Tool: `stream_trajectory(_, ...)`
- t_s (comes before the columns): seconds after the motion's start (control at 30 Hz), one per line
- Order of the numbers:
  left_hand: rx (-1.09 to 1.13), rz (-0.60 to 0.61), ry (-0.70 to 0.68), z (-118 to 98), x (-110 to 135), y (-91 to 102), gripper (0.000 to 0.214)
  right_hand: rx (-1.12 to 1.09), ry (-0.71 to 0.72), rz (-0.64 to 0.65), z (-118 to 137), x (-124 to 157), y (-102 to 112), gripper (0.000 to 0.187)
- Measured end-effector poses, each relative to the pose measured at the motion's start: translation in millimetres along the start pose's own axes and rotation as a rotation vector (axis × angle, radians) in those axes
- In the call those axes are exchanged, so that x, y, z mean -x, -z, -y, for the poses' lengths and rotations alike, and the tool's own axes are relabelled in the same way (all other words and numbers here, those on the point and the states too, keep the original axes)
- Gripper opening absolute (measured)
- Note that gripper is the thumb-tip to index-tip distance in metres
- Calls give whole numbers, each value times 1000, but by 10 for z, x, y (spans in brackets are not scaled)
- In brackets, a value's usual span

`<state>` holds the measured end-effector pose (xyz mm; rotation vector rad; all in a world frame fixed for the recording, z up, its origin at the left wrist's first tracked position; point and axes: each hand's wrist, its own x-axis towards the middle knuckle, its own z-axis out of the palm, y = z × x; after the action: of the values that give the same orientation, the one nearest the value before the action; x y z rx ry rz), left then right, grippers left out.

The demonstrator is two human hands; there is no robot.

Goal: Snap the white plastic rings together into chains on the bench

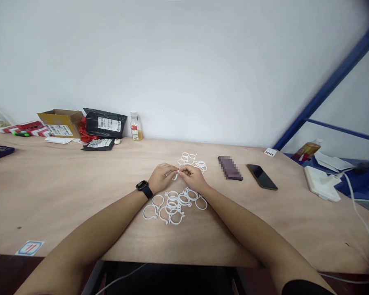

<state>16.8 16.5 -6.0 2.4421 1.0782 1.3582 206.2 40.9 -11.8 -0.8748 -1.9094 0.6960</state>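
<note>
My left hand [162,177] and my right hand [193,176] meet above the middle of the wooden table [110,172]. Fingertips of both are pinched on one white plastic ring clip [175,177], most of it hidden behind the fingers. Nearer to me lies a loose pile of white ring clips [172,205], several overlapping, each a thin hoop with small tabs at its gap. Just beyond my hands is a second group of white rings [199,164], partly covered by my right hand. A black smartwatch [144,188] is on my left wrist.
Two phones, one pixelated [230,168] and one dark [262,176], lie to the right. Farther right are a white power strip [321,183] with a cable and a drink bottle [307,150]. An open cardboard box [61,123], black parcel bag [106,123] and juice bottle [136,127] stand along the wall.
</note>
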Motion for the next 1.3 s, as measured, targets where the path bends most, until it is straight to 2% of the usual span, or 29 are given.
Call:
stream_trajectory(0.33, -36, -17, 32, -60, -10, 1, 18, 44, 60, -11, 92, 22, 16, 18)
stream_trajectory(0.73, 13, -64, 39, -71, 10, -33, 19, -7, 21, -46, 30, 6, -32, 18)
stream_trajectory(0.83, -32, -106, 58, -24, 13, -15, 19, 71, 71, -108, 19, 1, -17, 16)
stream_trajectory(0.93, -167, -149, 119, 76, 8, 76, 18, 194, 146, -193, -15, -19, 51, 17)
stream_trajectory(1.0, -262, -107, 195, 162, 7, 172, 16, 279, 161, -221, -64, -46, 116, 18)
stream_trajectory(1.07, -308, -5, 250, 246, 14, 269, 14, 342, 126, -231, -127, -77, 177, 18)
stream_trajectory(1.17, -335, 156, 263, 336, 37, 356, 10, 379, 68, -215, -208, -110, 226, 18)
stream_trajectory(1.3, -277, 301, 198, 360, 62, 308, 6, 361, 120, -125, -222, -102, 183, 16)
